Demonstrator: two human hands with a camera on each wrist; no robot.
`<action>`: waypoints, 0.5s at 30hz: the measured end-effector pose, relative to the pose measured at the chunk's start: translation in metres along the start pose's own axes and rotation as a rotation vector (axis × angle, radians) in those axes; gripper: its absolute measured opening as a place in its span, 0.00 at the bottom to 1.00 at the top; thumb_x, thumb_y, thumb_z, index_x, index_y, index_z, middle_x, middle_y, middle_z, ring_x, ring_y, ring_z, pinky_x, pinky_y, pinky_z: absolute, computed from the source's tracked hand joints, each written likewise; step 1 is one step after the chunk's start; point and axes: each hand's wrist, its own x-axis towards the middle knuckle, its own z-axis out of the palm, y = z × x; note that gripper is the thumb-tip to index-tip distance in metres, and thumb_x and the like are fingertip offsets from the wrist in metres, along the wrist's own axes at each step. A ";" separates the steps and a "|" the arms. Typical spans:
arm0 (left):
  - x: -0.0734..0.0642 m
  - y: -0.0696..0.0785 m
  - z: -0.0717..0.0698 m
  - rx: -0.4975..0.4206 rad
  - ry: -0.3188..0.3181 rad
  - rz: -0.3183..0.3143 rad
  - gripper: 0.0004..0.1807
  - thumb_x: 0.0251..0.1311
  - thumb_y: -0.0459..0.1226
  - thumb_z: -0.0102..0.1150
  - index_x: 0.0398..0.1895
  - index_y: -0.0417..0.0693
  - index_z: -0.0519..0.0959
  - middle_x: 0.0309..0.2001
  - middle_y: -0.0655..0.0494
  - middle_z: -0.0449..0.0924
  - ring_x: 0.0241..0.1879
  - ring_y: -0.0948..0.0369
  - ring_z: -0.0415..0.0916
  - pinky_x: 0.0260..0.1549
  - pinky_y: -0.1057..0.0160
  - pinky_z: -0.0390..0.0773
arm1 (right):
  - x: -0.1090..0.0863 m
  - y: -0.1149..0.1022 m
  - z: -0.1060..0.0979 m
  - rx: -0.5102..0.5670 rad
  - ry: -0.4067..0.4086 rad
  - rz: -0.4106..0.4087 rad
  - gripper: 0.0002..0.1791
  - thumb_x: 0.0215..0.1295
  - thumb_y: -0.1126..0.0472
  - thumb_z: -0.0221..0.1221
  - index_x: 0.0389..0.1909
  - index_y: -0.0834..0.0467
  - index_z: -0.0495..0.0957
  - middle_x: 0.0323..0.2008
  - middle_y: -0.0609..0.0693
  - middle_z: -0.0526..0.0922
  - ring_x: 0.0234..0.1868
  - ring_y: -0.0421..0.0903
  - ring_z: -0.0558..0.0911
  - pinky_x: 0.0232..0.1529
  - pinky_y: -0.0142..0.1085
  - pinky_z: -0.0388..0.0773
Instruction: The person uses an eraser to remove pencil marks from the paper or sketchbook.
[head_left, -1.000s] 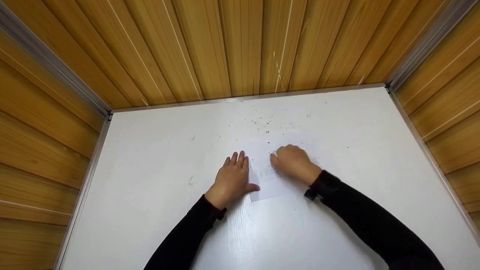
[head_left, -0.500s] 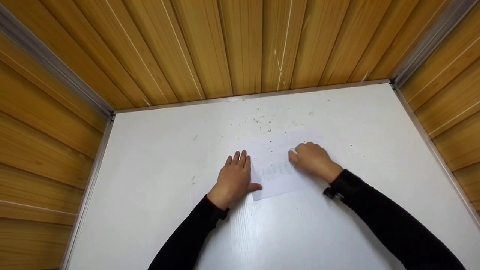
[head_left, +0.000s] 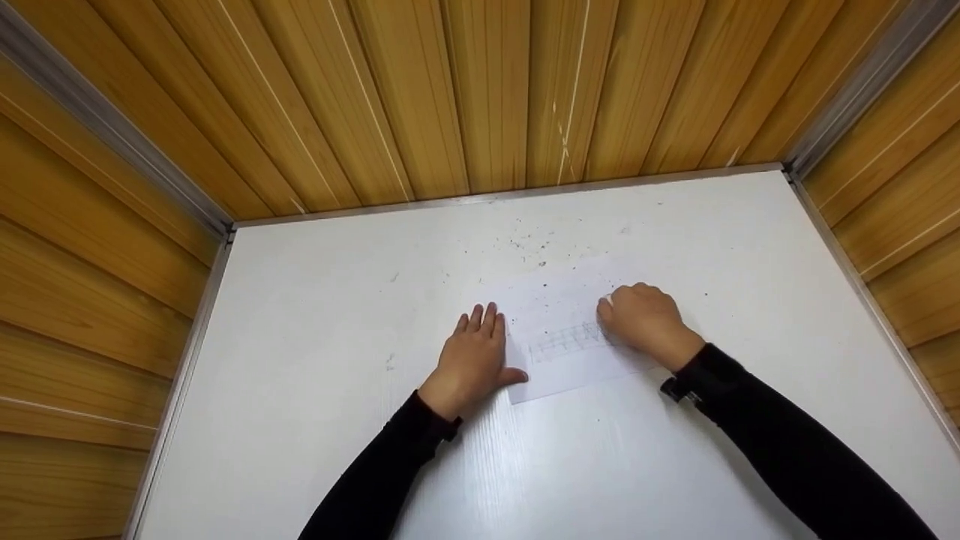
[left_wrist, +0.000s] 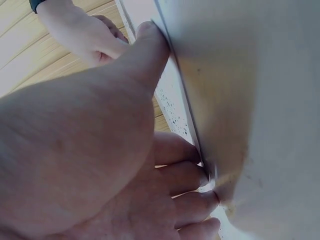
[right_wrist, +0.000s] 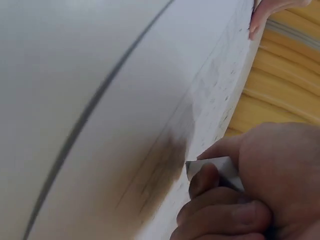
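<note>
A white sheet of paper [head_left: 574, 379] lies on the white table, with a band of faint grey pencil marks [head_left: 559, 343] across it. My left hand [head_left: 471, 364] rests flat on the paper's left edge, fingers straight and thumb out to the side. Toward the paper's right side, my right hand [head_left: 646, 319] pinches a small white eraser [right_wrist: 227, 170] between thumb and curled fingers. In the right wrist view its darkened tip touches or nearly touches the paper beside the pencil lines. Most of the eraser is hidden by the fingers in the head view.
Dark eraser crumbs [head_left: 541, 262] are scattered on the table and the paper's upper part. Smudges mark the white tabletop [head_left: 315, 330]. Yellow wood-look panels [head_left: 420, 97] wall in the table at the back and both sides, with grey metal edging [head_left: 495, 199].
My right hand has slid right across the paper with the eraser, uncovering more of the pencil marks. My left hand stays pressed at the paper's left edge.
</note>
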 end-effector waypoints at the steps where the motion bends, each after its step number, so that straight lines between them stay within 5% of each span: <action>1: 0.000 0.000 0.001 0.005 0.004 0.000 0.63 0.65 0.74 0.63 0.85 0.34 0.63 0.87 0.36 0.60 0.87 0.41 0.60 0.86 0.46 0.64 | 0.000 -0.010 0.004 0.005 0.000 -0.020 0.30 0.84 0.49 0.46 0.34 0.68 0.85 0.33 0.63 0.85 0.35 0.59 0.82 0.39 0.56 0.83; 9: -0.002 0.000 0.003 -0.010 0.032 0.007 0.62 0.64 0.73 0.65 0.84 0.33 0.65 0.86 0.35 0.62 0.86 0.41 0.62 0.85 0.45 0.66 | 0.008 -0.094 0.033 -0.038 -0.007 -0.214 0.27 0.84 0.49 0.51 0.32 0.64 0.87 0.36 0.64 0.90 0.39 0.63 0.88 0.43 0.60 0.87; 15: -0.001 -0.001 0.002 0.003 0.042 0.011 0.62 0.63 0.72 0.66 0.83 0.33 0.66 0.85 0.36 0.64 0.85 0.41 0.63 0.85 0.46 0.67 | 0.016 -0.090 0.043 -0.016 -0.011 -0.197 0.26 0.82 0.49 0.52 0.32 0.63 0.87 0.37 0.64 0.90 0.40 0.63 0.88 0.42 0.60 0.88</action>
